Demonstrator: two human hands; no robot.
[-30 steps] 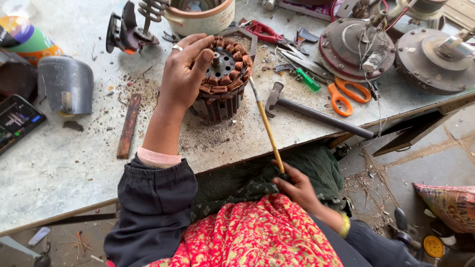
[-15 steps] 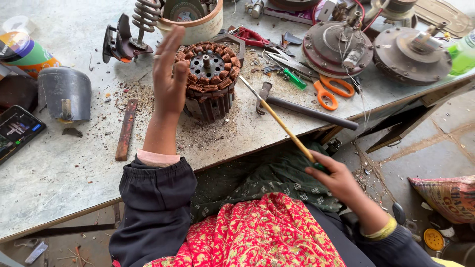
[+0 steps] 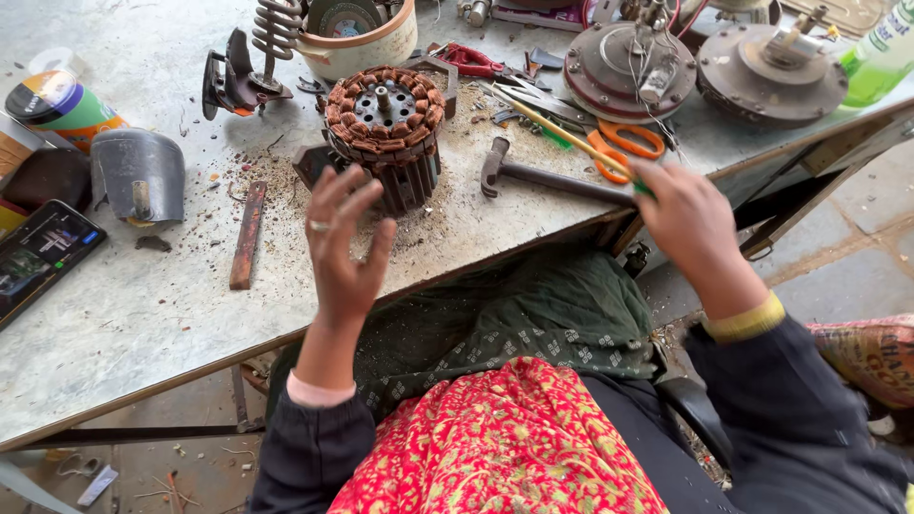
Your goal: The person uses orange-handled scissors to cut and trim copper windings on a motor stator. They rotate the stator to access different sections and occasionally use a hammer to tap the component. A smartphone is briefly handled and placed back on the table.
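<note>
A motor stator with copper windings [image 3: 386, 128] stands upright on the grey worktable [image 3: 143, 314]. My left hand [image 3: 343, 243] hovers just in front of it, fingers spread, a ring on one finger, touching nothing. My right hand [image 3: 690, 224] is at the table's right edge, closed around the green end of a thin yellow rod [image 3: 562, 133] that slants up and left across the table toward the stator. A hammer [image 3: 543, 176] lies between the stator and my right hand.
Orange-handled scissors [image 3: 628, 148], red pliers [image 3: 476, 62] and two round motor housings [image 3: 771, 71] lie at the back right. A metal shroud [image 3: 138, 176], a phone [image 3: 43, 252], a flat rusty bar [image 3: 248, 233] and a coloured can [image 3: 62, 105] sit left. Debris litters the table.
My left hand has come off the stator and pulled back toward me with fingers spread. My right hand has risen from my lap to the table edge, carrying the yellow rod.
</note>
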